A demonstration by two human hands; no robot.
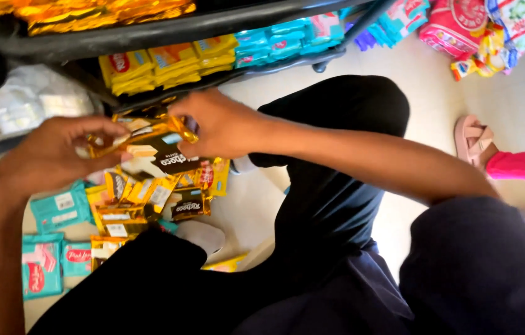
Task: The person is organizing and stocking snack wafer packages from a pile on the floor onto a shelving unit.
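I hold a gold and black wafer packet (pixel 150 147) between both hands, just in front of a low dark shelf. My left hand (pixel 51 152) grips its left end. My right hand (pixel 219 124) pinches its right top corner. Under the packet lies a loose heap of similar gold and black packets (pixel 150 198) on the floor. My knees in dark trousers (pixel 337 186) fill the lower right of the view.
The dark shelf rack (pixel 169 31) holds yellow packets (pixel 163 65) and teal packets (pixel 287 40). Teal and pink packets (pixel 51 248) lie on the floor at the left. Another person's pink sandal (pixel 473 139) and pink trouser leg (pixel 523 166) stand at the right. Colourful bags (pixel 479 31) pile at the top right.
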